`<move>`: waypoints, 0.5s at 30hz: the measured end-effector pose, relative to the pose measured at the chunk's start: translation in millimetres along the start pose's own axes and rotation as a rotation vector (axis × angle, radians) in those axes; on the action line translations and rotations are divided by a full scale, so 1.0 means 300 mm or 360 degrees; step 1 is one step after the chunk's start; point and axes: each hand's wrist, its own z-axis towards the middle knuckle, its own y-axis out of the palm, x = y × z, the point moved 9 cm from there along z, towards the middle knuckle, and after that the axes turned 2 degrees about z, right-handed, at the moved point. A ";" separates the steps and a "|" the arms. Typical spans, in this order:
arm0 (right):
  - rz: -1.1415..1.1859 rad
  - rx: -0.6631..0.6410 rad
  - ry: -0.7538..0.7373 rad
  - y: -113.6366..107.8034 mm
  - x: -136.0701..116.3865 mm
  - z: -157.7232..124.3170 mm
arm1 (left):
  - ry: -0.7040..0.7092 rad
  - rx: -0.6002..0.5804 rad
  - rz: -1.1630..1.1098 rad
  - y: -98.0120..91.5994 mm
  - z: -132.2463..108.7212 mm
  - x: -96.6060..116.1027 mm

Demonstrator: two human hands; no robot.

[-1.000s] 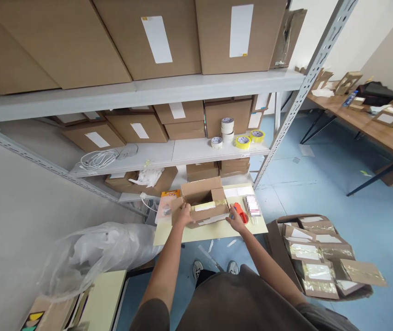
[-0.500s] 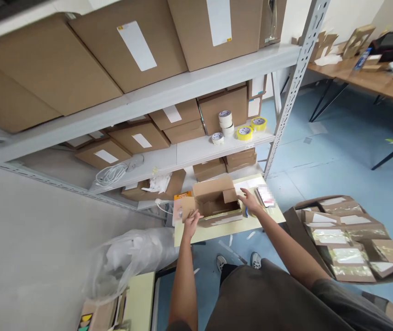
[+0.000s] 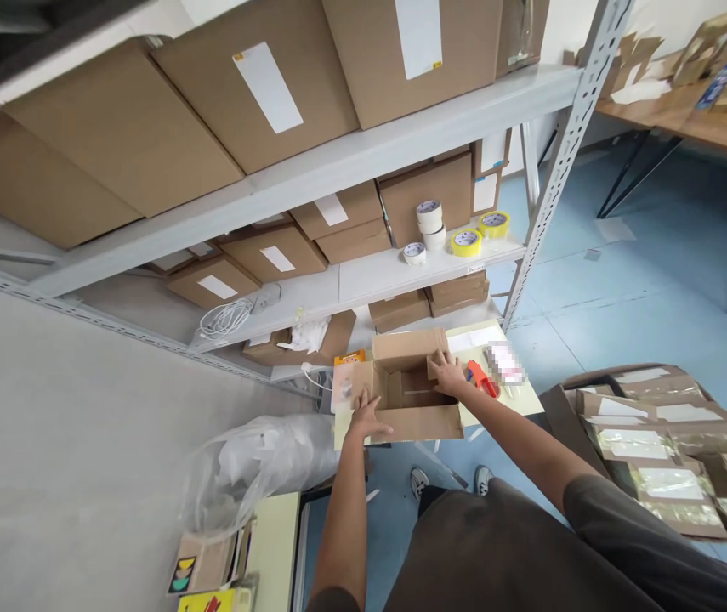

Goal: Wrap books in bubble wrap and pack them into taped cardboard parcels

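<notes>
Fingers splayed: left hand (image 3: pixel 368 416) flat on brown cardboard box (image 3: pixel 423 422) | right hand (image 3: pixel 447 374) clasping right flap | top flaps open

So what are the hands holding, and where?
The box: right hand grips its right flap; left hand lies flat on its near-left corner.

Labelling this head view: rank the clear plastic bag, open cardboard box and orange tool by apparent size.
1. Clear plastic bag, though nearer the camera.
2. Open cardboard box.
3. Orange tool.
</notes>
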 end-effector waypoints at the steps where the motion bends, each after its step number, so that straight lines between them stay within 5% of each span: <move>1: -0.0066 -0.0043 -0.0099 0.011 -0.017 -0.006 | -0.0009 0.0020 0.0005 0.025 0.009 0.012; 5: -0.0130 -0.0216 -0.0502 0.042 -0.104 -0.024 | -0.0098 0.0215 -0.0001 0.098 0.038 0.045; 9: -0.0307 -0.0278 -0.0556 0.045 -0.151 -0.012 | -0.0215 0.0348 0.0022 0.113 0.049 0.050; 15: -0.0157 0.0003 -0.0541 -0.111 -0.142 -0.063 | -0.0367 0.0333 0.0046 0.097 0.077 0.043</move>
